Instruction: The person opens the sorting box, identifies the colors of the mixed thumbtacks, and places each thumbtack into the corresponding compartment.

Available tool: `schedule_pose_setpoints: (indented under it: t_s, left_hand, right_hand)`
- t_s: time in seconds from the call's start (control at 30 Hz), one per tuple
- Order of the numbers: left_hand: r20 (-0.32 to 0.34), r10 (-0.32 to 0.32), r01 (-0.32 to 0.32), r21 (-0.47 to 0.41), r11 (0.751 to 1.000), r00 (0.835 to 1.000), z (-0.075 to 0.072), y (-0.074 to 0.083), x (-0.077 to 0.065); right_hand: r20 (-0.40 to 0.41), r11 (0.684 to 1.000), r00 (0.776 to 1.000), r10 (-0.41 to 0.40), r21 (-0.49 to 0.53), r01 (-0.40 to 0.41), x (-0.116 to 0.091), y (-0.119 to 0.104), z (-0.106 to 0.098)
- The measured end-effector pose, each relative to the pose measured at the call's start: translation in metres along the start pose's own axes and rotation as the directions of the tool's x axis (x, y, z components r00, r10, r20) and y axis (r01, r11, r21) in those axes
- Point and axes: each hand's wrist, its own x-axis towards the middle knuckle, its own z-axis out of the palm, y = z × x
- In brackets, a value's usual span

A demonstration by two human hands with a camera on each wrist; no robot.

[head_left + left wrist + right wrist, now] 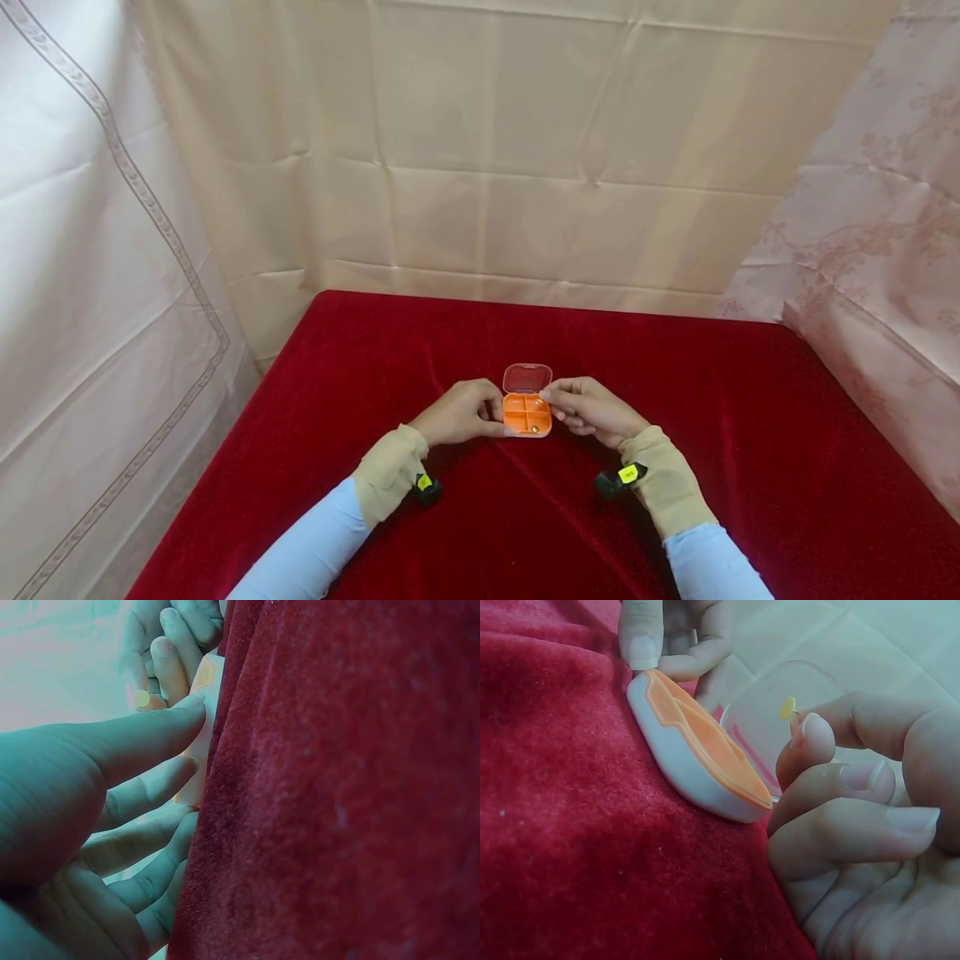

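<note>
A small pill box [515, 417] with an orange four-compartment tray and white base lies on the red cloth. Its clear lid [527, 377] stands raised on the far side. My left hand [467, 411] holds the box by its left side, the thumb [161, 731] at the near corner and the fingers along the edge. Between thumb and forefinger, my right hand [590, 408] pinches a thumbtack [787, 708] with a round yellow head, over the far right compartment. One small gold-coloured piece [535, 429] lies in the near right compartment.
Red velvet cloth [637, 358] covers the table under both hands. Beige curtain [480, 150] hangs behind it, with pale patterned drapes at the left [90, 250] and right [885, 208]. Each wrist carries a small black camera.
</note>
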Motion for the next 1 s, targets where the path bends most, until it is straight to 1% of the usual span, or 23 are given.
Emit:
schedule_pose_setpoints:
  t_s: [0.37,0.73,1.0]
  left_hand:
    - [0.001,0.003,-0.003,0.001,1.0,1.0,0.0004,-0.0019,0.0006]
    - [-0.009,0.006,-0.006,0.013,1.0,1.0,-0.0013,0.0,0.0006]
    - [-0.012,-0.002,0.002,0.026,1.0,1.0,-0.0011,0.0008,0.0]
  right_hand:
    - [-0.03,0.998,0.999,0.021,-0.062,-0.023,0.0001,-0.0019,0.0029]
    - [-0.096,0.99,0.995,0.008,-0.141,-0.021,0.0028,0.0017,0.0035]
    - [-0.111,0.984,0.994,0.006,-0.175,-0.025,0.0026,0.0008,0.0089]
